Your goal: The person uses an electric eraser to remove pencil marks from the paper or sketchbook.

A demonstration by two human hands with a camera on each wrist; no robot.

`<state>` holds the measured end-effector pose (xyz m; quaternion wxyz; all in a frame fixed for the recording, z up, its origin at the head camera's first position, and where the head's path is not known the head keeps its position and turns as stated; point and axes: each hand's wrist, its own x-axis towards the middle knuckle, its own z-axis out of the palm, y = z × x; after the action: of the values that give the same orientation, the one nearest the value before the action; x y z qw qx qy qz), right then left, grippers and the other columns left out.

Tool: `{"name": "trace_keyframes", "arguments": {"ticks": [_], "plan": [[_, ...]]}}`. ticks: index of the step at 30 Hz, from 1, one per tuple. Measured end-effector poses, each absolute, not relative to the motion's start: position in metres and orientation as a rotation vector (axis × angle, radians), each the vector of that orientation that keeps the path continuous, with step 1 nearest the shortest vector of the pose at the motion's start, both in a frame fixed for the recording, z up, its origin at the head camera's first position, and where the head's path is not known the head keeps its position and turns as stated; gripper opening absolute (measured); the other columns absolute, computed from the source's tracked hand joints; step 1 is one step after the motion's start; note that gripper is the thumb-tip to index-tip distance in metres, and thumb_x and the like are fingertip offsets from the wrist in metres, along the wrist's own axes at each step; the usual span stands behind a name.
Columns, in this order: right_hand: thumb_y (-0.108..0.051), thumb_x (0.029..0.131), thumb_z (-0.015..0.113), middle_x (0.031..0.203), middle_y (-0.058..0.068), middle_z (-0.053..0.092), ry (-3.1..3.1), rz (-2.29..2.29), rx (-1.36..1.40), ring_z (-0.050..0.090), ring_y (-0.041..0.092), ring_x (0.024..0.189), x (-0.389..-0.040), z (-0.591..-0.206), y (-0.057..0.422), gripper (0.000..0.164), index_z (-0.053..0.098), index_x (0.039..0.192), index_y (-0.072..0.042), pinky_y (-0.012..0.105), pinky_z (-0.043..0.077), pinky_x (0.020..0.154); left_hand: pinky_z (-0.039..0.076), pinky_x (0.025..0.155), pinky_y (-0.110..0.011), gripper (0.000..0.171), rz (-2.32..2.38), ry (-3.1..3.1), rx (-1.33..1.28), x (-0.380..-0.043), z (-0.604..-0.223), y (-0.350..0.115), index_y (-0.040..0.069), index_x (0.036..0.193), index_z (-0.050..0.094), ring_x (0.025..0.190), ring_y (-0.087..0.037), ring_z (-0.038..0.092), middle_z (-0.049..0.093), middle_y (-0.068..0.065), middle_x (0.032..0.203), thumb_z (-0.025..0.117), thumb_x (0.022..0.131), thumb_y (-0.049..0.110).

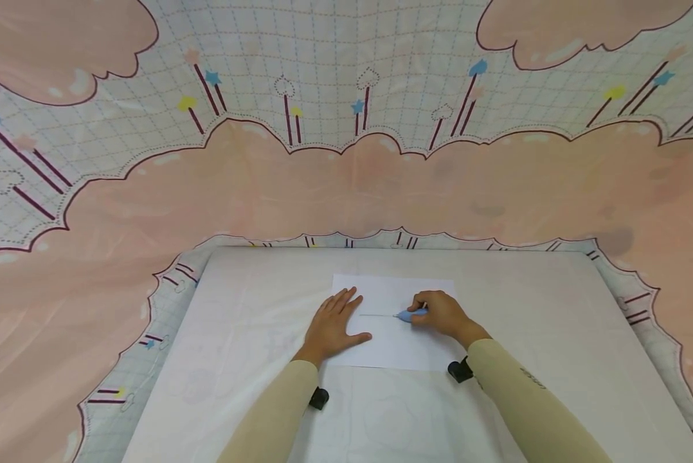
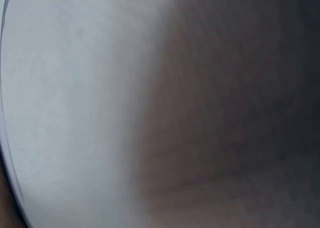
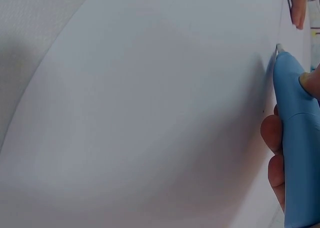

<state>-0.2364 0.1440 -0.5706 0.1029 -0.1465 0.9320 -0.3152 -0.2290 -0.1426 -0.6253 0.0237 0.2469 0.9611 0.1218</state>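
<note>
A white sheet of paper (image 1: 401, 292) lies on a pale table cover (image 1: 242, 321). My left hand (image 1: 332, 325) rests flat on the sheet's left part, fingers straight and spread. My right hand (image 1: 441, 314) grips a light blue pen (image 1: 411, 314) with its tip touching the paper, at the end of a thin drawn line (image 1: 375, 315). In the right wrist view the blue pen (image 3: 297, 138) fills the right edge, its tip on the paper (image 3: 150, 118). The left wrist view shows only a blurred pale surface.
A pink and white cartoon-print cloth (image 1: 346, 186) hangs behind and around the table. Small black wrist camera mounts (image 1: 459, 370) sit under both sleeves. The table's edges run left (image 1: 167, 360) and right.
</note>
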Motion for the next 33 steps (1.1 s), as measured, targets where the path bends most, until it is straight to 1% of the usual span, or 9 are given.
{"name": "trace_keyframes", "arguments": {"ticks": [6,16,23,26,33], "plan": [[-0.016,0.080,0.080,0.100,-0.001,0.073,2.753,-0.920,-0.430,0.065,0.021,0.098,-0.236,-0.569,0.146,0.009,0.073,0.085,-0.018,0.045,0.052,0.091,0.016,0.123,-0.041,0.092,0.368,2.955,0.738,-0.228,-0.622,-0.144,0.024,0.156,0.030,0.152,-0.017,0.014,0.016,0.005,0.165,0.047,0.084,0.079],[-0.015,0.080,0.079,0.098,-0.001,0.073,2.737,-0.943,-0.458,0.064,0.020,0.097,-0.237,-0.570,0.142,0.008,0.073,0.085,-0.017,0.046,0.052,0.091,0.016,0.123,-0.041,0.093,0.381,2.961,0.744,-0.228,-0.623,-0.145,0.023,0.156,0.031,0.152,-0.017,0.014,0.017,0.005,0.165,0.047,0.083,0.079],[-0.015,0.080,0.079,0.099,-0.001,0.073,2.734,-0.935,-0.455,0.064,0.020,0.098,-0.238,-0.571,0.137,0.009,0.073,0.086,-0.017,0.045,0.052,0.093,0.016,0.123,-0.041,0.093,0.375,2.966,0.746,-0.228,-0.622,-0.143,0.024,0.156,0.030,0.152,-0.017,0.014,0.017,0.005,0.165,0.047,0.083,0.079],[-0.015,0.080,0.079,0.099,-0.001,0.073,2.736,-0.934,-0.461,0.063,0.020,0.097,-0.238,-0.571,0.135,0.009,0.073,0.086,-0.017,0.045,0.052,0.091,0.016,0.123,-0.041,0.093,0.385,2.962,0.744,-0.228,-0.622,-0.143,0.023,0.156,0.030,0.152,-0.018,0.015,0.017,0.005,0.165,0.048,0.083,0.079],[-0.016,0.080,0.080,0.096,-0.003,0.072,2.729,-0.929,-0.448,0.061,0.015,0.089,-0.240,-0.574,0.130,0.009,0.073,0.086,-0.017,0.040,0.052,0.086,0.016,0.123,-0.040,0.093,0.347,2.973,0.744,-0.228,-0.624,-0.143,0.024,0.156,0.030,0.152,-0.016,0.014,0.016,0.006,0.165,0.045,0.083,0.081]]}}
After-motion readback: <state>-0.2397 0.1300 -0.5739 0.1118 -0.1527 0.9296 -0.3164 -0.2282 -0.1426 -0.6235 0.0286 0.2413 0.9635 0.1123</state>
